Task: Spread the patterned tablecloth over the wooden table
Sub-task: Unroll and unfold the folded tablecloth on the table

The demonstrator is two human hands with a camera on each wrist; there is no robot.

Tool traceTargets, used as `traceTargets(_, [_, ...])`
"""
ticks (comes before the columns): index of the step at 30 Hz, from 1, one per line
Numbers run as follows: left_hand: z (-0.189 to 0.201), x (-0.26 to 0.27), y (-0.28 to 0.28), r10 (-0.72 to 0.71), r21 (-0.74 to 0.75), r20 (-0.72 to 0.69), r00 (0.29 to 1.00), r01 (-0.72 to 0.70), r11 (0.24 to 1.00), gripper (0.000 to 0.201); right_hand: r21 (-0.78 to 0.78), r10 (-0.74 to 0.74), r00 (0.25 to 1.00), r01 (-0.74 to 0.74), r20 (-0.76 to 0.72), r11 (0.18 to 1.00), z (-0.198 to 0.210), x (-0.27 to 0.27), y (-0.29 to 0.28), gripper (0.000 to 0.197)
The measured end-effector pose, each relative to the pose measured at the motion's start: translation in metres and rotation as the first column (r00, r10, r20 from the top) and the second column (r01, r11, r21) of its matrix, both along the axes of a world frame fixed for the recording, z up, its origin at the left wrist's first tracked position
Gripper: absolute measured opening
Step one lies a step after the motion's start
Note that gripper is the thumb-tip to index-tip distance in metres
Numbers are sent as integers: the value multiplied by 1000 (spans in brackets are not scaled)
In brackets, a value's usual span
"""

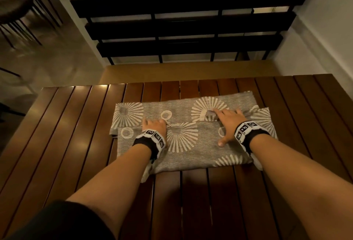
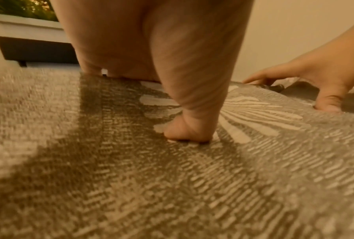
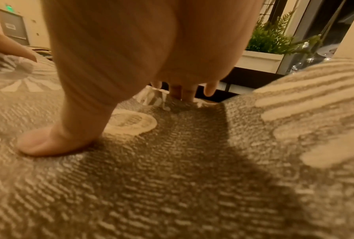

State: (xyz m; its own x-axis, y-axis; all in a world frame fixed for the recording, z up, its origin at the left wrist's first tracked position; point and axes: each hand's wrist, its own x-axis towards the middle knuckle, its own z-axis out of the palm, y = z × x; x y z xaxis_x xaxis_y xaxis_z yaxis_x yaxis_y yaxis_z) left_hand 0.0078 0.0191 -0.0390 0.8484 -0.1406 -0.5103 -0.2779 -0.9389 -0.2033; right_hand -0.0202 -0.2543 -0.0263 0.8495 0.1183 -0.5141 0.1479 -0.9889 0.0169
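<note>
The grey tablecloth [image 1: 191, 155] with white sunburst and ring prints lies folded in a thick rectangle near the middle of the slatted wooden table [image 1: 76, 125]. Both of my hands are on top of it. My left hand [image 1: 154, 126] sits at the far edge of the upper fold. Its thumb [image 2: 187, 132] presses into the cloth [image 2: 172, 186], and its fingertips are hidden at the fold edge. My right hand [image 1: 228, 121] has its fingers spread and their tips at the same fold edge. Its thumb [image 3: 49, 140] lies flat on the fabric [image 3: 172, 177].
A dark slatted bench [image 1: 181, 27] stands just past the table's far edge, against a pale wall. Chairs with thin dark legs [image 1: 19, 10] are at the far left. A white planter [image 3: 260, 59] with ferns is behind the bench. Bare wood surrounds the cloth on all sides.
</note>
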Motion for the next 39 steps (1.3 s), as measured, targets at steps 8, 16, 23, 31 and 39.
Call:
traceTargets(8, [-2, -21, 12, 1, -111, 39, 999, 3, 994, 45, -39, 47, 997, -44, 57, 998, -6, -41, 9, 33])
traceTargets(16, [29, -38, 43, -151, -206, -62, 987, 135, 969, 47, -140, 135, 991, -134, -2, 981, 14, -82, 17, 60])
traceTargets(23, [33, -153, 42, -291, -337, -231, 929, 204, 919, 58, 11, 183, 981, -183, -69, 983, 20, -185, 20, 42])
traceTargets(31, [22, -230, 64, -351, -218, -284, 893, 296, 930, 30, 285, 152, 979, -108, -138, 953, 7, -267, 7, 57])
traceTargets(39, [10, -233, 48, -144, -484, -37, 989, 108, 868, 58, 447, -129, 988, 77, 87, 891, 5, -253, 8, 29])
